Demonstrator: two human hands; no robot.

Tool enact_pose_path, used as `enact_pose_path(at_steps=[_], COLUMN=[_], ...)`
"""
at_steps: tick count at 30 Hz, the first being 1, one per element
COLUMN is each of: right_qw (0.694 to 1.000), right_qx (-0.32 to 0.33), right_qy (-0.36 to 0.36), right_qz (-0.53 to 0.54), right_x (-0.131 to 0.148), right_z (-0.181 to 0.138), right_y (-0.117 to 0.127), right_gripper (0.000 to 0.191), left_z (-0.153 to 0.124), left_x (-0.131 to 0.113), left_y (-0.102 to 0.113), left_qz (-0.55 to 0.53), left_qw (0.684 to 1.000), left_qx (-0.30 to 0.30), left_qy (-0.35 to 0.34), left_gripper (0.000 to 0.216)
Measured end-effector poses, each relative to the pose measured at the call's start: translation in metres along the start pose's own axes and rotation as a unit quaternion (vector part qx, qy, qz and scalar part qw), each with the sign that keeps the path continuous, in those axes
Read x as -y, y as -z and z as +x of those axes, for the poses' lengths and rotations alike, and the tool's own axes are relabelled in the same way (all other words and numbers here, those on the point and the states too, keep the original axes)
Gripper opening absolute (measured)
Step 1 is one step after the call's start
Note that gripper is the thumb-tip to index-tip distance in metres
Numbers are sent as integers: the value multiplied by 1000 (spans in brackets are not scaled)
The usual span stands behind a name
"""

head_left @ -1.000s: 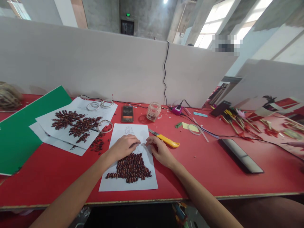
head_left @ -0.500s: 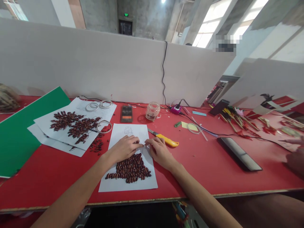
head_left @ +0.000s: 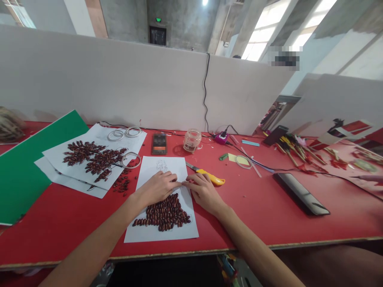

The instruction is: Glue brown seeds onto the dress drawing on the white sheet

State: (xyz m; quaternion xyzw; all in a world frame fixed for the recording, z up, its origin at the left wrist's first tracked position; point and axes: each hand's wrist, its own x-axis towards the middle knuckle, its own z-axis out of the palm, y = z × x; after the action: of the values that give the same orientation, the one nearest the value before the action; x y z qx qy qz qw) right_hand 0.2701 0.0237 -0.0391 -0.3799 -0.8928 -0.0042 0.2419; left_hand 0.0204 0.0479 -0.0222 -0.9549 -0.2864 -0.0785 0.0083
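A white drawing sheet lies before me, with a dense patch of glossy dark brown seeds on its lower part and a line sketch near its top. Just above the patch, my left hand rests on the sheet with fingers curled and closed. My right hand is at the sheet's right edge, its fingers bent and pressed together. The fingertips of both hands meet over the paper; anything between them is too small or hidden to name. Beside my right hand lies a yellow utility knife, blade out.
Left are seed-covered sheets, loose seeds, white rings and a green board. A phone and a glass jar stand behind. Right are a dark case, a purple power adapter and cables.
My right hand's fingers have shifted slightly and lie a little flatter, closer to my left fingertips. My left hand stays almost still. The other person's hand at right has mostly left view.
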Motion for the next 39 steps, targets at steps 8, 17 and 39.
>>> enact_pose_path(at_steps=[8,17,39], right_qw=[995,991,925], right_qx=[28,-27,23], right_qy=[22,-51,-327], right_qz=[-98,-117,190], right_x=[4,-7,39], right_z=[3,-1,-49], right_y=[-2,11,44], right_gripper=[31,29,29], left_z=[0,-1,-5], left_x=[0,-2,-4], left_y=[-1,-1,-5], left_qz=[-18,-27,-36], left_qw=[1000,999,999], left_qx=[-8,-9,-4], left_qy=[4,17,27], left_gripper=[31,34,37])
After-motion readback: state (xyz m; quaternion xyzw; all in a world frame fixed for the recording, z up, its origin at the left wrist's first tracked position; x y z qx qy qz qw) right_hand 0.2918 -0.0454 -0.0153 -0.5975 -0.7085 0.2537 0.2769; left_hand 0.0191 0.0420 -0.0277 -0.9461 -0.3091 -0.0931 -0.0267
